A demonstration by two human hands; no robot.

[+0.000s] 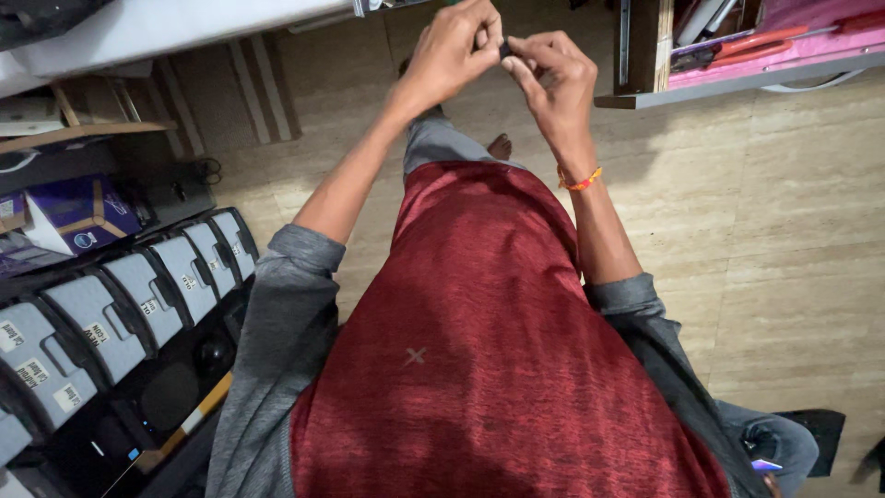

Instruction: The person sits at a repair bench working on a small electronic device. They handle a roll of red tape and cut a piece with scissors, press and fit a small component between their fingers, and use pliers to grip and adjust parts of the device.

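I'm looking down past my red shirt (479, 369) to the floor (793, 231). Above the shirt, both hands meet: left hand (452, 51) and right hand (558, 74) pinch a small dark part (505, 48) between their fingertips, equally near. Too small to tell its long axis.
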